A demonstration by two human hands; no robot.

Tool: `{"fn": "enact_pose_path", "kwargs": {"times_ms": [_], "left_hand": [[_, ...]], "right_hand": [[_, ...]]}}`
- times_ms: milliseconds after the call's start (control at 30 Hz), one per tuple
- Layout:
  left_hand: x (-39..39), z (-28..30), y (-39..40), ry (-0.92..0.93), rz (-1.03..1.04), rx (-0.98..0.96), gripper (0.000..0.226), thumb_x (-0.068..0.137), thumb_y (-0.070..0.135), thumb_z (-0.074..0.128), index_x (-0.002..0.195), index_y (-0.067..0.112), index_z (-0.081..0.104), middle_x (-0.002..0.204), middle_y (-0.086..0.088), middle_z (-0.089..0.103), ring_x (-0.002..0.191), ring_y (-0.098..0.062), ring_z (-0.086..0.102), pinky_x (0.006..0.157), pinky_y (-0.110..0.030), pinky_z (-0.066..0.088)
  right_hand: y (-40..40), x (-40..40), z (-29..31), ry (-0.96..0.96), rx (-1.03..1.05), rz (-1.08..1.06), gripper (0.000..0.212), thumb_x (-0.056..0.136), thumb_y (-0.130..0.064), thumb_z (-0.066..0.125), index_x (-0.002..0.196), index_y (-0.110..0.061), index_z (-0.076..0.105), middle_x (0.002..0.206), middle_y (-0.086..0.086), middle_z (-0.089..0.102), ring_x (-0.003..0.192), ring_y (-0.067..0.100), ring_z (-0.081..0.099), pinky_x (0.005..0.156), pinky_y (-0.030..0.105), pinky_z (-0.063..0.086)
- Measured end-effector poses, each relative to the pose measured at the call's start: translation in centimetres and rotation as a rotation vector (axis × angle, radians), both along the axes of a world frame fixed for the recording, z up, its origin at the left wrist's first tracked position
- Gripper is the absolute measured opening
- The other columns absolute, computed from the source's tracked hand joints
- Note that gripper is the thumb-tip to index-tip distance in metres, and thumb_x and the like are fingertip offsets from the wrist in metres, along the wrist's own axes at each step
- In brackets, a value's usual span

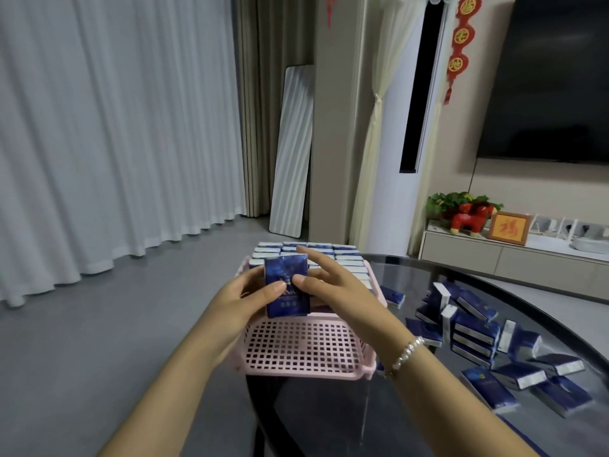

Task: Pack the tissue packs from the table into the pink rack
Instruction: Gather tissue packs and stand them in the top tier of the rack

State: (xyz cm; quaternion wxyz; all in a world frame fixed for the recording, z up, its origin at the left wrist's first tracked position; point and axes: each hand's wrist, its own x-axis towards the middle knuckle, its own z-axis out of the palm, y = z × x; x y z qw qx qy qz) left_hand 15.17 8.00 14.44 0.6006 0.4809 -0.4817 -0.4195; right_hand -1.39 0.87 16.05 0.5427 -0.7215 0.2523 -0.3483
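At the left of the frame there is only grey floor and a long white curtain, nothing that bears on the work. Just left of centre, the left hand holds an upright blue tissue pack over the pink rack, thumb curled onto its front face and fingers round its left edge. The right hand meets it from the other side, thumb on the face and the remaining fingers spread and reaching past it toward the packed rows in the far part of the rack. The pack looks light and soft under a slick film wrapper (likely to give a little if squeezed, and to slide if held only by its glossy faces), so I would judge the narrow side edges the better place to take hold, with light pressure. The near part of the rack shows bare grid floor, so there seems room for more rows; the standing packs behind could topple or shift if the new one is pushed in hard. To the right of centre, on the dark glass surface, loose packs lie in a heap, some stacked, some tipped, well apart from the rack's near corner. At the upper right hang a dark television and red ornaments, above a low cabinet.
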Motion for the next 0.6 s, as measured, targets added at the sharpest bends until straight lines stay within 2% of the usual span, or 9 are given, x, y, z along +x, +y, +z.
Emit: {"fn": "enact_pose_path", "kwargs": {"times_ms": [67, 133, 200, 267, 400, 467, 533, 600], "left_hand": [[2.0, 0.6, -0.3, -0.049, 0.034, -0.008, 0.057, 0.069, 0.028, 0.069, 0.123, 0.012, 0.059, 0.116, -0.007, 0.069, 0.107, -0.022, 0.066, 0.094, -0.038, 0.052], [3.9, 1.1, -0.8, -0.106, 0.065, -0.014, 0.051, 0.072, 0.026, 0.069, 0.121, 0.015, 0.062, 0.112, -0.004, 0.071, 0.106, -0.020, 0.067, 0.095, -0.038, 0.051], [5.4, 1.3, -1.4, -0.147, 0.084, -0.022, 0.035, 0.081, 0.018, 0.067, 0.116, 0.017, 0.064, 0.111, -0.002, 0.072, 0.107, -0.017, 0.066, 0.095, -0.034, 0.049], [6.7, 1.2, -2.1, -0.170, 0.091, -0.023, 0.027, 0.087, 0.012, 0.063, 0.114, 0.018, 0.065, 0.111, 0.000, 0.072, 0.107, -0.013, 0.065, 0.092, -0.027, 0.049], [7.9, 0.8, -3.0, -0.193, 0.083, -0.036, 0.029, 0.090, 0.009, 0.059, 0.118, 0.014, 0.063, 0.111, 0.001, 0.071, 0.101, -0.004, 0.066, 0.081, -0.014, 0.052], [8.2, 0.4, -3.4, -0.192, 0.103, -0.043, 0.030, 0.089, 0.007, 0.060, 0.118, 0.014, 0.062, 0.108, 0.003, 0.071, 0.096, 0.000, 0.067, 0.075, -0.010, 0.051], [8.5, 0.0, -3.8, -0.204, 0.105, -0.035, 0.033, 0.088, 0.009, 0.062, 0.120, 0.015, 0.062, 0.109, 0.003, 0.071, 0.098, -0.001, 0.067, 0.075, -0.011, 0.051], [8.6, -0.5, -4.2, -0.239, 0.093, -0.007, 0.039, 0.088, 0.011, 0.063, 0.127, 0.017, 0.058, 0.115, 0.003, 0.069, 0.105, -0.004, 0.064, 0.079, -0.013, 0.052]], "right_hand": [[-1.0, 1.9, 0.4, 0.069, -0.072, -0.011, 0.055, 0.085, -0.036, 0.065, 0.135, -0.042, 0.043, 0.121, 0.001, 0.062, 0.107, 0.013, 0.063, 0.096, 0.036, 0.050], [-1.8, 3.8, 0.7, 0.120, -0.126, -0.025, 0.055, 0.085, -0.039, 0.064, 0.135, -0.042, 0.042, 0.122, -0.002, 0.061, 0.109, 0.009, 0.060, 0.097, 0.032, 0.048], [-2.3, 5.4, 0.9, 0.192, -0.216, -0.052, 0.053, 0.087, -0.041, 0.061, 0.136, -0.039, 0.042, 0.122, -0.004, 0.062, 0.111, 0.008, 0.058, 0.096, 0.028, 0.046], [-3.0, 6.5, 0.9, 0.295, -0.343, -0.109, 0.052, 0.084, -0.051, 0.058, 0.133, -0.038, 0.046, 0.121, -0.004, 0.062, 0.113, 0.012, 0.054, 0.096, 0.031, 0.045], [-4.0, 7.5, 0.9, 0.394, -0.411, -0.150, 0.056, 0.074, -0.068, 0.052, 0.125, -0.043, 0.050, 0.116, -0.010, 0.063, 0.122, 0.014, 0.045, 0.101, 0.042, 0.041], [-4.4, 7.7, 1.0, 0.418, -0.410, -0.146, 0.049, 0.079, -0.062, 0.055, 0.122, -0.039, 0.054, 0.119, -0.007, 0.064, 0.120, 0.013, 0.051, 0.100, 0.040, 0.044], [-4.5, 8.0, 0.9, 0.446, -0.387, -0.131, 0.046, 0.083, -0.053, 0.058, 0.124, -0.034, 0.053, 0.123, -0.005, 0.062, 0.117, 0.011, 0.055, 0.099, 0.037, 0.045], [-4.7, 8.2, 0.5, 0.486, -0.416, -0.155, 0.061, 0.077, -0.061, 0.058, 0.131, -0.033, 0.048, 0.125, -0.008, 0.060, 0.120, 0.012, 0.051, 0.101, 0.041, 0.043]]}}
